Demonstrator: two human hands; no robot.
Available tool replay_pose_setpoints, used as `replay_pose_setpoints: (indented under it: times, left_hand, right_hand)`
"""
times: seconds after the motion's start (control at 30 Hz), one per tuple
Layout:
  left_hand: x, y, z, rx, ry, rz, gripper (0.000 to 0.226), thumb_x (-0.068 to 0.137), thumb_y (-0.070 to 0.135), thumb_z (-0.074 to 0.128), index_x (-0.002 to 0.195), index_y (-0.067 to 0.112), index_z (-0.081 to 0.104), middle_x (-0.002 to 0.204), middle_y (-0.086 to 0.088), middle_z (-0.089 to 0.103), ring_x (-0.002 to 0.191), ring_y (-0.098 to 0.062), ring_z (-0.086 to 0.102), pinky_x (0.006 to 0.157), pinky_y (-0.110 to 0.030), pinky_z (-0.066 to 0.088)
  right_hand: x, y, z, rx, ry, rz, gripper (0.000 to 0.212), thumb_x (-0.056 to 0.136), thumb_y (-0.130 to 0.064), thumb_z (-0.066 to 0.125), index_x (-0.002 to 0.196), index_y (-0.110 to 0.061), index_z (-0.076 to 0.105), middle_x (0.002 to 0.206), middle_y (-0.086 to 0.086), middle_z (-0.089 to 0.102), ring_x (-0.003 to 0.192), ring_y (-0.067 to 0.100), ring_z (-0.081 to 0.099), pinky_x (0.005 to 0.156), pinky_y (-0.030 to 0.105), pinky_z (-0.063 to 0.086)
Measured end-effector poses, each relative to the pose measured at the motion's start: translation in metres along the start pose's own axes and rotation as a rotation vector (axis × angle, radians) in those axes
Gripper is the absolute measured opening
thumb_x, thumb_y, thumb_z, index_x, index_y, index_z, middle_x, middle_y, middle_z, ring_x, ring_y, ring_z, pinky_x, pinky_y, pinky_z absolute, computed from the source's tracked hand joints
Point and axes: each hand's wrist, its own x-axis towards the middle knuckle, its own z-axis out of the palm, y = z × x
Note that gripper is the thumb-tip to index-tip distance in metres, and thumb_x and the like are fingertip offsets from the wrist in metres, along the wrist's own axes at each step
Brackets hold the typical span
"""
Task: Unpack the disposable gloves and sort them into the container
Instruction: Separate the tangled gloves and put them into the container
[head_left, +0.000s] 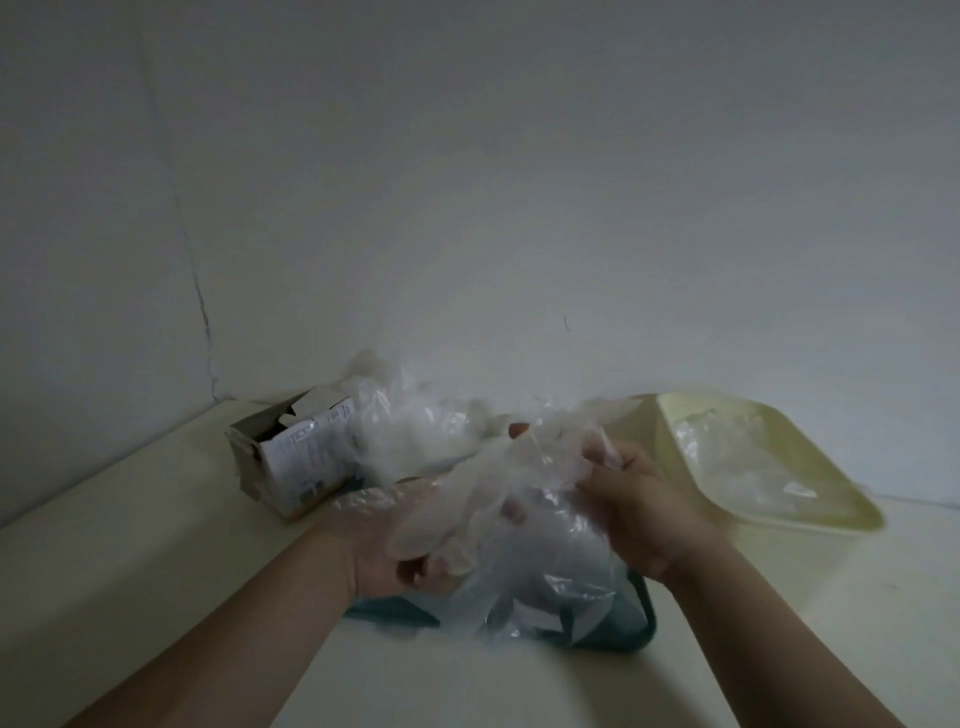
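Several disposable gloves (519, 499), thin and clear, were bunched between both hands just above a teal container (641, 618), with a tail of film hanging down into it. The left hand (384, 556) cradled the bunch from underneath, its fingers curled up round the film and showing blurred through it. The right hand (639, 509) gripped the upper side, fingers and thumb closed on a fold of plastic.

Behind the hands a loose heap (415, 431) of more gloves lay on the tabletop (130, 545), touching an opened cardboard box (296, 457) that lay on its side with its flaps out. To the right, well apart from the box, a pale yellow tray (810, 522) held a smaller lot (737, 462) of clear gloves.

The unpacking seemed mostly done: the box looked emptied, though its inside was too dark to be sure. The sorting was only partway, with some gloves in the tray, a bunch in hand, and the heap waiting. Which vessel counted as the container could not be told.
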Motion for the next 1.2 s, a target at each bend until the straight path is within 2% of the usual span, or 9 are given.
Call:
replay_pose_setpoints:
  times: [0.07, 0.17, 0.27, 0.5, 0.7, 0.9, 0.97, 1.07, 1.2]
  left_hand:
    - [0.009, -0.003, -0.006, 0.001, -0.055, -0.017, 0.025, 0.099, 0.023, 0.071, 0.110, 0.005, 0.058, 0.074, -0.017, 0.057, 0.058, -0.024, 0.060, 0.057, -0.034, 0.058]
    - [0.012, -0.004, -0.010, 0.407, -0.027, 0.056, 0.058, 0.088, 0.037, 0.081, 0.129, 0.000, 0.065, 0.112, -0.023, 0.069, 0.098, -0.032, 0.064, 0.096, -0.042, 0.050]
    - [0.012, 0.011, -0.032, 0.466, 0.202, 0.143, 0.034, 0.096, 0.010, 0.069, 0.127, -0.001, 0.067, 0.120, -0.023, 0.073, 0.111, -0.039, 0.069, 0.113, -0.061, 0.046]
    - [-0.001, 0.048, 0.020, 0.573, 0.152, 0.291, 0.077, 0.078, 0.071, 0.071, 0.129, 0.014, 0.069, 0.127, -0.014, 0.073, 0.118, -0.029, 0.070, 0.100, -0.045, 0.055]
    - [0.026, 0.048, 0.059, 0.595, 0.186, 0.392, 0.017, 0.093, 0.021, 0.076, 0.103, 0.007, 0.078, 0.082, -0.004, 0.076, 0.072, -0.010, 0.068, 0.064, -0.019, 0.054]
    - [0.052, 0.059, 0.067, 0.693, 0.402, 0.391, 0.010, 0.092, 0.022, 0.078, 0.086, 0.016, 0.081, 0.088, -0.006, 0.076, 0.088, -0.022, 0.068, 0.083, -0.027, 0.054]
    - [0.057, 0.060, 0.076, 0.540, 0.410, 0.397, 0.010, 0.091, 0.018, 0.078, 0.091, 0.008, 0.080, 0.091, -0.016, 0.077, 0.091, -0.032, 0.074, 0.088, -0.038, 0.059]
    - [0.061, 0.065, 0.089, 0.395, 0.311, 0.350, 0.020, 0.097, 0.018, 0.069, 0.103, -0.001, 0.074, 0.114, -0.026, 0.075, 0.101, -0.039, 0.075, 0.086, -0.047, 0.061]
    - [0.065, 0.073, 0.109, 0.319, 0.122, 0.323, 0.021, 0.106, 0.020, 0.054, 0.101, 0.003, 0.066, 0.119, -0.026, 0.073, 0.103, -0.042, 0.075, 0.082, -0.048, 0.065]
  right_hand:
    - [0.001, 0.000, 0.001, 0.036, 0.041, 0.000, 0.036, 0.083, -0.006, 0.069, 0.108, 0.019, 0.062, 0.101, 0.029, 0.068, 0.093, 0.039, 0.068, 0.089, 0.049, 0.056]
    - [0.006, -0.007, -0.003, -0.047, 0.153, 0.023, 0.036, 0.078, -0.003, 0.076, 0.103, 0.020, 0.063, 0.096, 0.027, 0.066, 0.088, 0.034, 0.066, 0.084, 0.043, 0.055]
    - [0.006, -0.028, -0.009, -0.324, 0.165, -0.008, 0.018, 0.083, -0.011, 0.081, 0.081, 0.004, 0.071, 0.079, 0.015, 0.064, 0.074, 0.022, 0.061, 0.074, 0.032, 0.050]
    - [0.020, -0.073, 0.003, -0.774, -0.067, 0.073, 0.022, 0.092, -0.022, 0.077, 0.079, -0.006, 0.075, 0.071, 0.008, 0.066, 0.066, 0.018, 0.061, 0.064, 0.030, 0.052]
    - [0.013, -0.096, -0.010, -0.830, -0.106, 0.137, 0.013, 0.094, -0.020, 0.075, 0.094, -0.008, 0.080, 0.085, 0.012, 0.075, 0.072, 0.022, 0.063, 0.064, 0.030, 0.052]
    - [-0.011, -0.124, -0.066, -0.848, 0.246, 0.142, 0.017, 0.092, -0.020, 0.076, 0.098, -0.005, 0.078, 0.092, 0.018, 0.077, 0.077, 0.033, 0.075, 0.070, 0.046, 0.061]
    - [-0.013, -0.132, -0.094, -0.896, 0.393, 0.163, 0.013, 0.094, -0.022, 0.074, 0.096, -0.009, 0.076, 0.088, 0.012, 0.079, 0.061, 0.030, 0.070, 0.055, 0.039, 0.056]
    - [-0.005, -0.135, -0.136, -1.007, 0.552, 0.136, 0.014, 0.094, -0.025, 0.073, 0.090, -0.012, 0.073, 0.075, 0.012, 0.077, 0.040, 0.018, 0.039, 0.044, 0.021, 0.028]
    - [0.010, -0.124, -0.164, -1.289, 0.620, 0.121, 0.017, 0.094, -0.032, 0.072, 0.085, -0.019, 0.073, 0.062, 0.002, 0.073, 0.039, 0.000, 0.054, 0.049, 0.019, 0.040]
